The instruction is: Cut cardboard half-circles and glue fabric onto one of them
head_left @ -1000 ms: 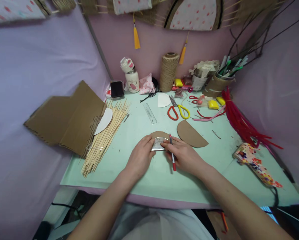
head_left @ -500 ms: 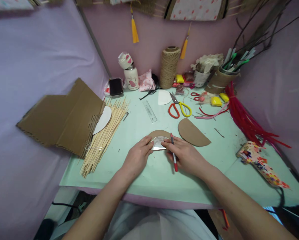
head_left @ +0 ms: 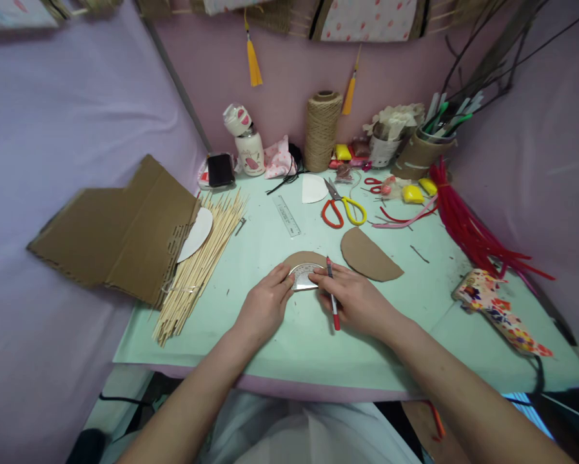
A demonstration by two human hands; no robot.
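Observation:
A clear protractor (head_left: 302, 281) lies flat over a cardboard half-circle (head_left: 305, 257), its straight edge toward me. At its left end, my left hand (head_left: 269, 299) grips it, fingers on top and the thumb at the lower corner. My right hand (head_left: 350, 293) holds a red-and-dark pen (head_left: 334, 309) between the fingers, red tip pointing away. Fingertips of that same hand also press the protractor's right part and hide it. Just right of them rests a second cardboard half-circle (head_left: 371, 255).
Scissors (head_left: 343, 205) and a small clear ruler (head_left: 286, 216) lie beyond my hands. Bamboo sticks (head_left: 197, 277) and folded cardboard (head_left: 125, 235) are at left. A flower-patterned glue gun (head_left: 502, 312) and red pipe cleaners (head_left: 468, 225) occupy the right. A twine spool (head_left: 323, 132) stands behind.
The whole view has shifted slightly, so things appear a little further left. Both hands stay on the protractor, and the pen is still in the right one.

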